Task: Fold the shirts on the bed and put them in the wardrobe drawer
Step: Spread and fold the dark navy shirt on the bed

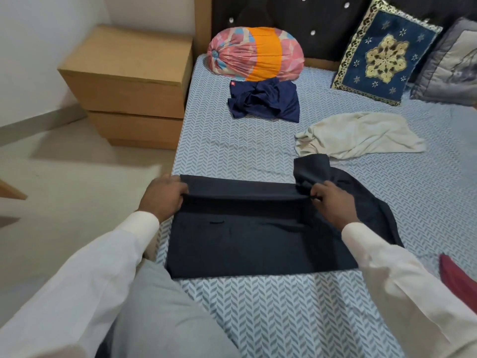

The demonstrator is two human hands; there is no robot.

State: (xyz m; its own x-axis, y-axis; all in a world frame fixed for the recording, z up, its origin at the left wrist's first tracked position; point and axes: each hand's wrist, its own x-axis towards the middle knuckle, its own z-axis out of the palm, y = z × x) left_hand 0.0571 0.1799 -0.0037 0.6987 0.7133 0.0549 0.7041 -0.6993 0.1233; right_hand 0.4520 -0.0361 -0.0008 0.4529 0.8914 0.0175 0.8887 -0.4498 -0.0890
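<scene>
A dark navy shirt [247, 244] lies spread flat across the near left part of the bed [232, 146], its far edge folded over toward me. My left hand [165, 196] grips the left end of that fold. At the right end my right hand [333, 200] pinches the fold, with a sleeve sticking up just behind it. Farther back, a crumpled blue shirt [265, 102] rests below the bolster, and a crumpled cream shirt [358, 135] lies to the right. The wardrobe drawer is out of view.
A pink and orange bolster [255, 54] lies at the headboard, with a blue embroidered cushion [382, 52] and a grey pillow [451, 68] beside it. A wooden bedside cabinet [129, 83] stands left of the bed. Some dark red cloth [456, 277] shows at the right edge.
</scene>
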